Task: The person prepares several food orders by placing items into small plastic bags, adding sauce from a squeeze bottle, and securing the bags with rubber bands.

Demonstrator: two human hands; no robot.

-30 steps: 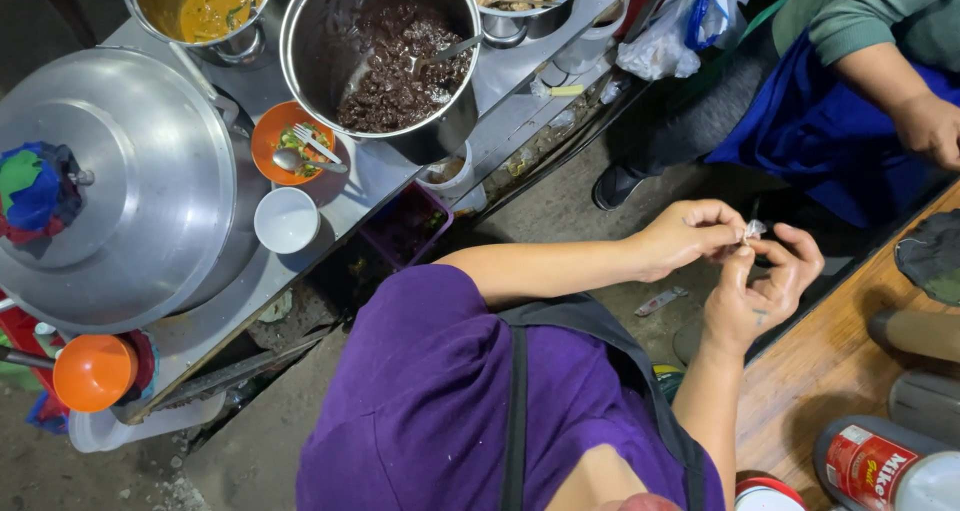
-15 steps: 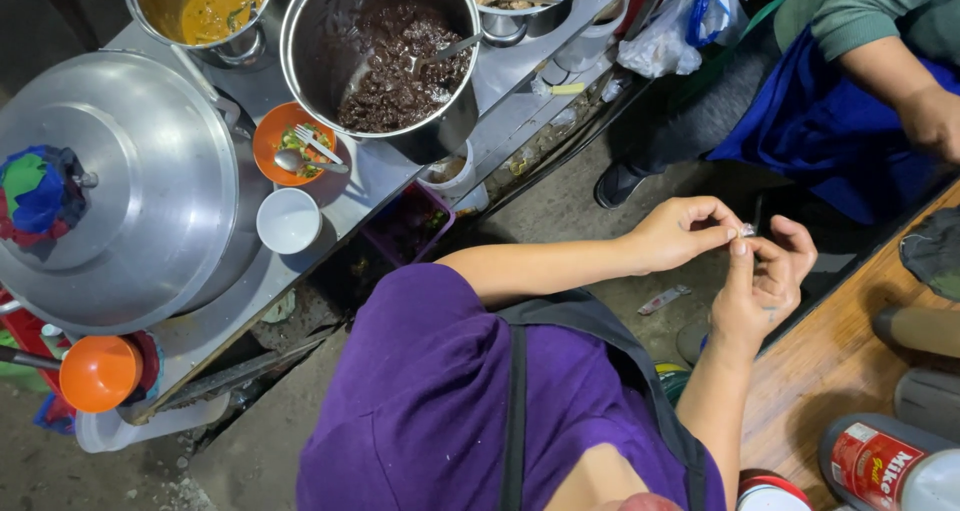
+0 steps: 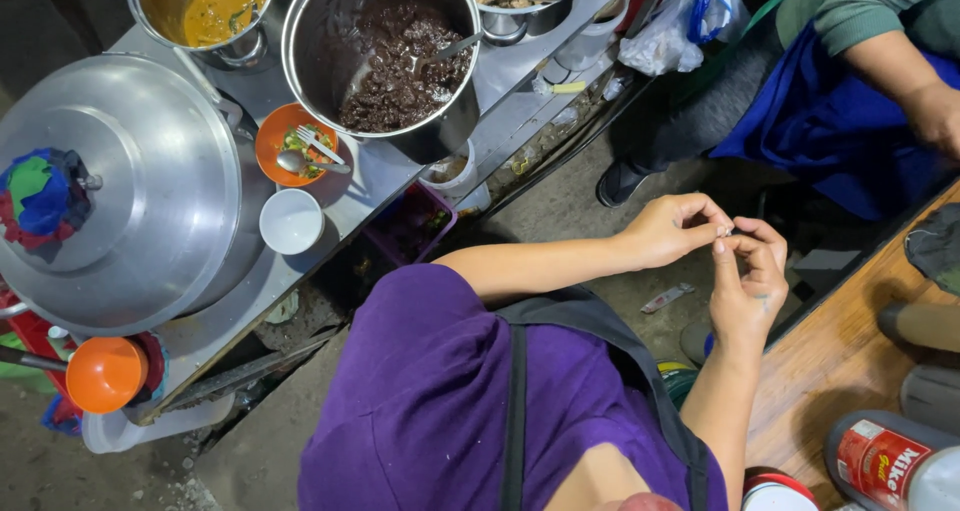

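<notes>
Small item: a tiny pale thing [image 3: 722,232] is pinched between the fingertips of both hands, out over the floor between the steel counter and the wooden table; too small to tell its kind, its long axis or which way it points.
Left hand: the left hand [image 3: 672,229] has its fingers curled in, thumb and forefinger tips closed on the item; the wrist is straight and the forearm runs back toward the purple shirt [image 3: 450,411].
Right hand: the right hand [image 3: 748,289] is raised with the palm turned toward the left hand, fingers bent, its upper fingertips meeting the item from the other side; its forearm drops down along the table's edge.
Hands together: fingertips touch at the item, palms apart.
Counter: the steel counter [image 3: 350,196] carries a big domed lid [image 3: 130,186] with a coloured cloth knob at its left end, a pot of dark stew [image 3: 385,56] with a spoon in it, a pot of yellow sauce [image 3: 205,11] at the far edge, an orange bowl [image 3: 292,143] with spoon and fork, and a white cup [image 3: 291,221] just beside that bowl.
Table: the wooden table [image 3: 850,371] holds a red-labelled can [image 3: 885,461] at its near right corner.
Other person: someone in a green sleeve [image 3: 860,6] and blue apron sits at the upper right, well apart from the hands.
</notes>
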